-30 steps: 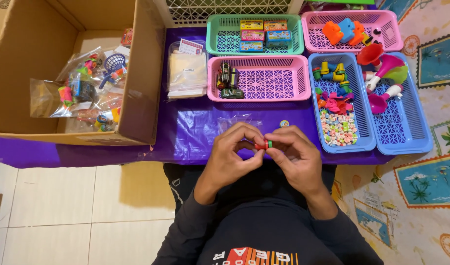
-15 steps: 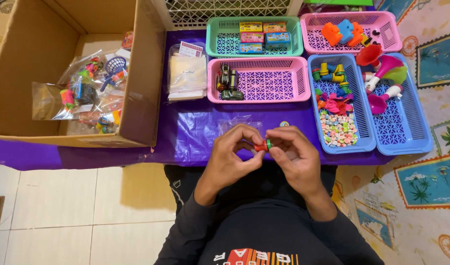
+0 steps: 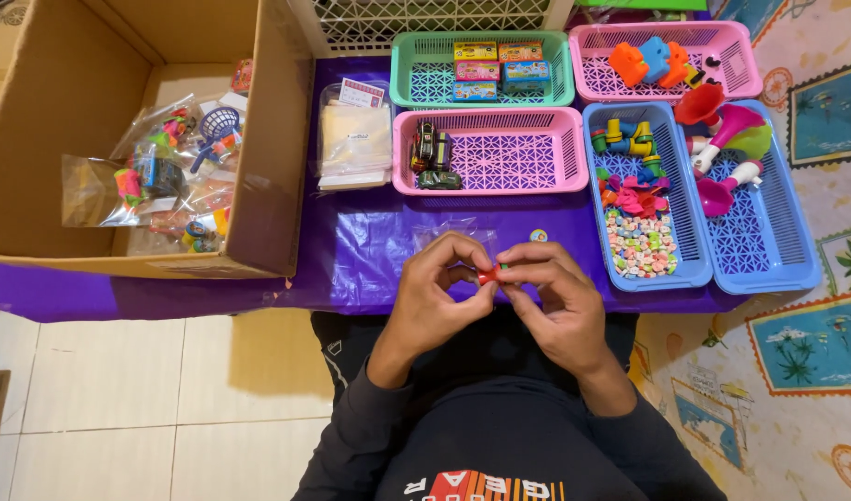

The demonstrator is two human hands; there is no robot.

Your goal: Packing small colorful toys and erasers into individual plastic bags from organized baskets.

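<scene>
Both hands, left hand (image 3: 439, 301) and right hand (image 3: 551, 301), pinch a tiny red toy (image 3: 487, 275) together; looks light, stiff, easy to drop, so fingertip grip on its ends.

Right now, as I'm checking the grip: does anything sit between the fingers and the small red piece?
Nothing visible does. The left hand and right hand pinch the red piece directly between their fingertips.
</scene>
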